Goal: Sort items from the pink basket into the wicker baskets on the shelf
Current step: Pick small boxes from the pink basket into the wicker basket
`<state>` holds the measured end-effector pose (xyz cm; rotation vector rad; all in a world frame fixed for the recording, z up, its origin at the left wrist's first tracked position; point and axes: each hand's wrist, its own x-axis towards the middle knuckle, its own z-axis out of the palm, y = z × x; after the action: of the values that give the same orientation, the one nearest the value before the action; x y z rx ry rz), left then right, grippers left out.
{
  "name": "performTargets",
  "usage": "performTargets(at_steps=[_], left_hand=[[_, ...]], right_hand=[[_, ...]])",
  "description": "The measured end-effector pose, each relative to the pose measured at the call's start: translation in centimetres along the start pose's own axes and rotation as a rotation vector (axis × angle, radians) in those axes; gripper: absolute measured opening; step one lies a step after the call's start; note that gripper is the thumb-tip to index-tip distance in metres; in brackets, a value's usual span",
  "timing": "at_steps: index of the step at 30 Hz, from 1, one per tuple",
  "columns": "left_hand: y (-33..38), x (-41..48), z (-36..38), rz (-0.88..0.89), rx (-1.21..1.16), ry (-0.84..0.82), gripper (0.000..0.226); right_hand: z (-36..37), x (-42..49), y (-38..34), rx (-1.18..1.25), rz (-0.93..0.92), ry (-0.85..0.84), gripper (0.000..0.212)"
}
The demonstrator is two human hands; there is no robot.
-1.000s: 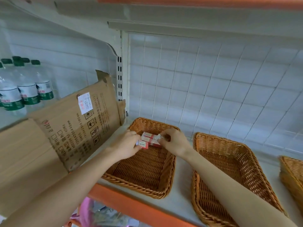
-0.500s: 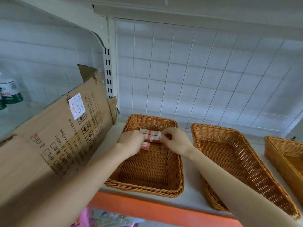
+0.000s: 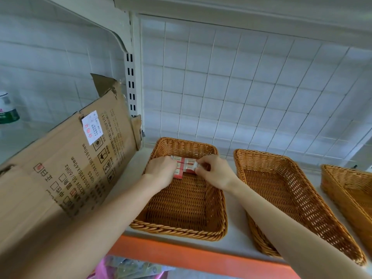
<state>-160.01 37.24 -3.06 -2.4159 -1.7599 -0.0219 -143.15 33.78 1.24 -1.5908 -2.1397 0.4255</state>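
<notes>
- While left hand (image 3: pixel 161 170) and right hand (image 3: pixel 216 174) grip small boxes (image 3: pixel 188 165) w/ curled fingers in leftmost wicker basket (image 3: pixel 177 230), sorting seems early.
- Middle basket (image 3: pixel 302 198): nothing inside yet.

The left forearm (image 3: pixel 112 218) and right forearm (image 3: pixel 271 214) are slim and bare, like the left grip (image 3: pixel 161 171) and right grip (image 3: pixel 217 173).

The left wicker basket (image 3: pixel 177 231), middle wicker basket (image 3: pixel 302 208) and right wicker basket (image 3: pixel 346 190) are golden-brown weave. The small boxes (image 3: pixel 188 167) are red and white. At left, the tan cardboard carton (image 3: pixel 60 178) carries black print and a white label (image 3: pixel 92 126) with red characters. The near shelf edge (image 3: pixel 181 256) is orange and the pink basket (image 3: pixel 102 268) is bright pink.
</notes>
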Motion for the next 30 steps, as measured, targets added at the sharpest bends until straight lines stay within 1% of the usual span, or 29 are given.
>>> performTargets(at_steps=[6, 8, 11, 13, 17, 24, 28, 30], left_hand=[[0.2, -0.2, -0.3, -0.001, 0.008, 0.005, 0.021], [0.2, -0.3, -0.5, 0.002, 0.007, 0.001, 0.020], [0.3, -0.5, -0.7, -0.009, -0.033, 0.021, 0.017], [0.4, -0.6, -0.8, -0.015, -0.063, 0.040, 0.020], [0.3, -0.6, -0.5, -0.014, -0.060, 0.029, 0.025], [0.5, -0.9, -1.1, 0.031, -0.024, 0.008, 0.021], [0.6, -1.0, -1.3, -0.027, -0.097, -0.012, 0.023], [0.6, -1.0, -1.3, -0.024, -0.092, 0.002, 0.025]], right_hand=[[0.4, 0.3, -0.1, -0.120, -0.012, -0.045, 0.027], [0.9, 0.6, -0.1, -0.186, -0.007, -0.082, 0.025], [1.6, 1.2, -0.5, -0.320, 0.002, -0.150, 0.028], [2.0, 1.6, -0.9, -0.378, -0.004, -0.173, 0.027], [2.6, 2.3, -1.4, -0.406, -0.012, -0.211, 0.028], [2.8, 2.5, -1.1, -0.465, -0.013, -0.232, 0.020], [3.0, 2.9, -1.0, -0.475, 0.006, -0.220, 0.020], [3.0, 3.0, -1.0, -0.475, 0.006, -0.219, 0.021]])
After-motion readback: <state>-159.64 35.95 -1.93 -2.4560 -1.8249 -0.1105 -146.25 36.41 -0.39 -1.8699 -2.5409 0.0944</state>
